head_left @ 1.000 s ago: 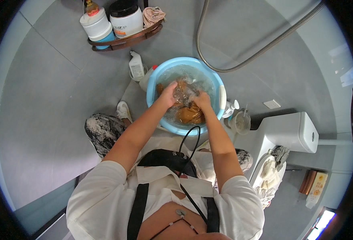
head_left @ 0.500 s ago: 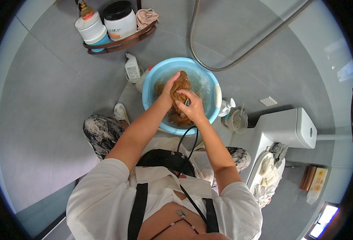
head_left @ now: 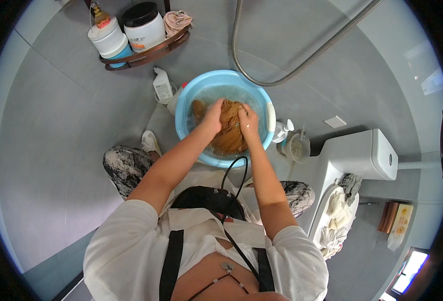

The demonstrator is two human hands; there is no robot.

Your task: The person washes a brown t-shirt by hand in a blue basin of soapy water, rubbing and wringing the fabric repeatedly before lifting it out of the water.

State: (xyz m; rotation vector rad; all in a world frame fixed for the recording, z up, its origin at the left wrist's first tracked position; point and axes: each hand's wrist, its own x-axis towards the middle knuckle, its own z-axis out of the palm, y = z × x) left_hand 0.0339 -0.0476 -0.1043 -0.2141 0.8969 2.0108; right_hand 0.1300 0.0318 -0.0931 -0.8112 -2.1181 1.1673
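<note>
Brown garment (head_left: 230,128), wet: bunched between left hand (head_left: 213,116) and right hand (head_left: 247,122), both closed on its folds, gripped over the soapy water inside a blue basin (head_left: 269,113), evidently so drips fall below the grip.

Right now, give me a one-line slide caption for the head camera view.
Both hands, left hand and right hand, grip a brown cloth over a blue basin of sudsy water.

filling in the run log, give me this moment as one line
scene: bathroom floor | left hand: grips brown cloth | right hand: grips same cloth | cloth: bunched over blue basin of soapy water
</note>
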